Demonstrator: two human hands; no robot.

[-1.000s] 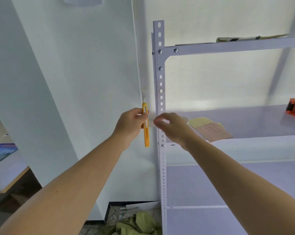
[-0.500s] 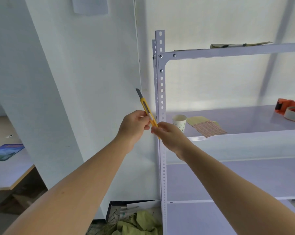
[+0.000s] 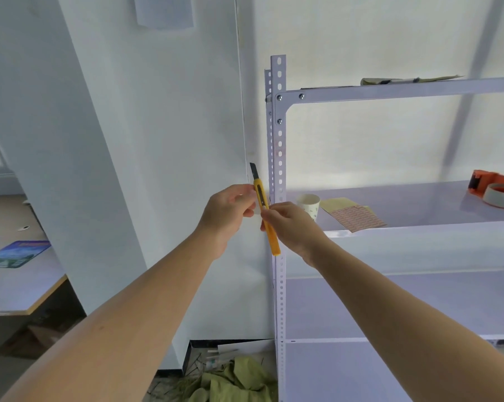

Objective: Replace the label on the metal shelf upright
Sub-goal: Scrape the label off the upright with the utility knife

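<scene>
- Head view: a person's two bare arms are reaching forward to a pale metal shelf unit. Its perforated upright point(image 3: 280, 146) is standing at the unit's left front corner, just behind the hands.
- The left hand point(image 3: 226, 211) and the right hand point(image 3: 295, 227) are meeting on a yellow utility knife point(image 3: 274, 242). The fingers of both are curling in and pinching its body, the left on the upper part and the right on the middle.
- The knife is pointing up, tilting slightly left, with its dark blade out, just beside the upright.
- A small pale scrap seems to be sitting at the left fingertips; whether it is a label I cannot tell.
- The step in hand is probably regripping the knife. One hand should be holding it firmly before the other lets go, with fingertips clear of the bare blade. For scraping, the blade should be lying nearly flat on the metal, to avoid scratching the paint.
- The upright is looking slim, glossy and pale lilac-grey, with a column of holes. No label is plainly showing on it.
- A sheet of pinkish labels point(image 3: 356, 217) is lying on the middle shelf point(image 3: 418, 204), beside a paper cup point(image 3: 310, 202), near the right hand.
</scene>
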